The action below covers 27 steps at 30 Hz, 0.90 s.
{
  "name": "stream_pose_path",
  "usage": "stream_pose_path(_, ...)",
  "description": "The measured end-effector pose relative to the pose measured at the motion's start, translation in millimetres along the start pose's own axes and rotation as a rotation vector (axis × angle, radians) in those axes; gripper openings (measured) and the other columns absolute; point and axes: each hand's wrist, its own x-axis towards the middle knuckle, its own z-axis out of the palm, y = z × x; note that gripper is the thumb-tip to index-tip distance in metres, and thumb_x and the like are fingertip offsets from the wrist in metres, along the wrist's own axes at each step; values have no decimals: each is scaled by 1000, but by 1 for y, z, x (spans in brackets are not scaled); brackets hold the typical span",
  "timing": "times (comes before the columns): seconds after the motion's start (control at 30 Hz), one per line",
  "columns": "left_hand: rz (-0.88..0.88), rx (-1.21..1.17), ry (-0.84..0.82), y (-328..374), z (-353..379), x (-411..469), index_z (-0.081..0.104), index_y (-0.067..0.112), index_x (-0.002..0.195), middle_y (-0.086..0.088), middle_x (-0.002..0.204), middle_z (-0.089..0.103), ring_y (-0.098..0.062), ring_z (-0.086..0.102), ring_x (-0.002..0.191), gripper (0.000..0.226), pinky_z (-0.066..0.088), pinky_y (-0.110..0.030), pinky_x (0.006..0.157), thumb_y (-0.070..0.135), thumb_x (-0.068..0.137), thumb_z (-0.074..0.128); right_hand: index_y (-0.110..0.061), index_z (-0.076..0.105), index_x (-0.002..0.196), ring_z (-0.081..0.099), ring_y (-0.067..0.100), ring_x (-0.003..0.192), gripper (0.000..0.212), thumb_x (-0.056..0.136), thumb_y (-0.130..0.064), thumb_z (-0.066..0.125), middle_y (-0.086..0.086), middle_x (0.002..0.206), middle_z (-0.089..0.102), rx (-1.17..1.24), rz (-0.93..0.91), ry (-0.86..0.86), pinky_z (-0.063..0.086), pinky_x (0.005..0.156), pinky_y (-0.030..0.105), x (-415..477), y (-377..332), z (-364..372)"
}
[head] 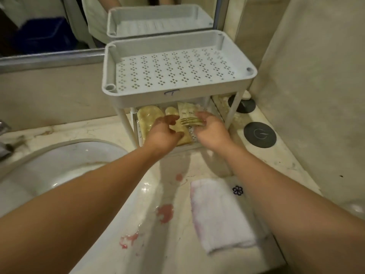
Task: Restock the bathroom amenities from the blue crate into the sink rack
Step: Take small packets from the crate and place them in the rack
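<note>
The sink rack point(177, 93) stands on the marble counter point(173, 171), just beside the wash basin point(59, 161) and against the mirror point(83, 20). It has two levels: an upper tray point(177, 76) with a perforated floor, and a lower shelf point(192, 135) under it. Both hands reach to the lower shelf. The right hand point(211, 131) holds a pale packet with gold stripes point(189, 122) – its thumb and fingers pinch the right end of this packet, at the front of the shelf. The left hand point(164, 133) is at the left side of the same packet, with fingers half bent and a little spread; they come to the edge of the packet, but I cannot tell if they really grip it or only touch it. Behind the left hand, several pale yellow packets point(148, 119) lie on the lower shelf, close together at its left part. The blue crate point(43, 34) is visible only as a reflection in the mirror, at the upper left, well apart from the rack. A folded white towel point(219, 216) lies on the counter near the right forearm. Two round black discs point(259, 134) sit on the counter to the right of the rack – one beside its right leg, the other nearer. Some pink stains point(165, 213) mark the counter between the arms.
</note>
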Motion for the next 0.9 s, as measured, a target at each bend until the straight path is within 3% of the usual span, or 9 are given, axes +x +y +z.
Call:
stream_pose_path(0.07,28,14,2,5,-9,-22,53,24,136,5,124,56,-8,62,93,53,50,-19,70,23,86,71,-21,50,140,48,18,131,51,91,-15,61,-1,143,52,-20,-53,19,39,111,37,-27,-8,-2)
stream_pose_path(0.27,67,-1,18,11,-40,-86,54,22,136,6,117,57,1,58,86,53,47,-21,74,23,86,72,-24,51,138,49,16,127,52,89,-9,56,-3,140,52,-45,-93,9,45,103,37,-98,-33,3)
stream_pose_path(0.4,65,2,45,5,-67,-127,54,24,134,7,116,57,-5,59,91,51,44,-21,75,25,86,72,-27,51,138,51,16,123,53,88,-11,57,-3,140,51,-53,-116,-13,50,94,35,-137,-54,18)
stream_pose_path(0.5,67,57,78,-7,-87,-155,54,27,133,10,116,56,-2,57,92,51,43,-21,76,28,85,71,-26,50,138,49,17,127,54,88,-11,58,-3,142,50,-63,-151,-56,48,98,35,-156,-68,34)
stream_pose_path(0.7,-17,61,178,-42,-122,-201,53,30,131,12,118,54,2,54,93,50,41,-15,72,28,85,72,-29,50,137,47,12,128,56,85,-12,58,-8,141,49,-90,-233,-180,38,94,23,-177,-89,71)
stream_pose_path(0.9,-156,17,353,-74,-157,-238,55,32,129,16,113,54,-2,58,97,48,47,-25,83,27,84,72,-30,50,135,48,8,124,55,84,-12,58,-10,139,49,-108,-339,-347,39,93,23,-179,-114,116)
